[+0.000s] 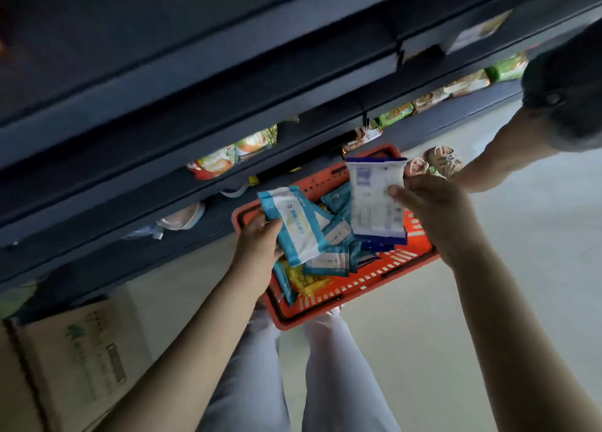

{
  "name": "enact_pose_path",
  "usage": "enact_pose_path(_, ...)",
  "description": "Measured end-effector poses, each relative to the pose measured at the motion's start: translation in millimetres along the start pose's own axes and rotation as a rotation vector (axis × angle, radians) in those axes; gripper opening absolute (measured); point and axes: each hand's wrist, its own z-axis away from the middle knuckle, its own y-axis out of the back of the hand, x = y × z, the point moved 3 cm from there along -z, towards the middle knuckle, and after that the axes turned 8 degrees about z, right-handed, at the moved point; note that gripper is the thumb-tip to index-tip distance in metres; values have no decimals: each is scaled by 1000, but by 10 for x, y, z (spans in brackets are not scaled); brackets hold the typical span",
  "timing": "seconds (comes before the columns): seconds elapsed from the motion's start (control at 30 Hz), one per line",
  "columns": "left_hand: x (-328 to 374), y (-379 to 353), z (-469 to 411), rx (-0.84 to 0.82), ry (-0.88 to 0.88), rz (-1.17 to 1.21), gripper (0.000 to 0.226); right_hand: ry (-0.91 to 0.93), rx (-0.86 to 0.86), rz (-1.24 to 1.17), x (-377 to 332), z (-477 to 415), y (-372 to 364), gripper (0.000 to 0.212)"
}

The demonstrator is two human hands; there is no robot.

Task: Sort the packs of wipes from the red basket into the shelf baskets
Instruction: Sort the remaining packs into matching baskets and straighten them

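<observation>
The person is standing over the red basket [374, 279], which is sitting on the pale floor [527, 268] just beside the bottom of a dark blue shelf [195, 112]. The left hand [257, 237] is gripping a teal and white pack of wipes [294, 226], with the fingers curled round its lower left edge, and is holding it tilted above the left half of the basket. The right hand [435, 211] is pinching a white and dark blue pack [374, 198] by its right edge, thumb on the printed face, and is holding it nearly upright above the far right part of the basket. The two packs are sitting close together in the air but are not touching.

More packs [329, 262] are lying loose in a heap inside the basket, most of them teal and white, with a yellow one [309, 280] near the front left corner and some dark blue ones under the white pack. The person's legs in pale trousers [338, 373] are showing just in front of the basket.

Bright snack bags [234, 157] are lying on the lower levels of the shelf, blurred by motion. A cardboard box [75, 360] is standing on the floor at the lower left, against the shelf. At the upper right a second person's bare arm [501, 157] is reaching toward the basket, and a pair of sandalled feet [443, 161] is showing just beyond its far rim.
</observation>
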Motion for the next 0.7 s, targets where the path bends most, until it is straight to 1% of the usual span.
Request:
enact_pose_path(0.03,152,-8,216,-13,-13,52,18,48,-31,0,-220,107,65,20)
enact_pose_path(0.13,606,33,825,-35,-103,183,19,194,-136,-44,-866,396,149,6)
enact_pose_path(0.2,840,113,1176,-50,-171,258,22,284,-170,-78,-1277,580,116,11)
enact_pose_path(0.27,1052,239,1471,-60,-240,321,22,336,-215,-155,-1650,794,36,14)
enact_pose_path(0.37,1349,524,1846,-51,-321,368,22,394,-261,-259,-2112,1092,-150,11)
enact_pose_path(0.57,1862,1345,2303,-39,-430,371,23,471,-260,-315,-2824,1632,-809,40)
enact_pose_path(0.7,2153,2027,2472,-31,-468,381,23,536,-177,-247,-3136,1983,-1362,52)
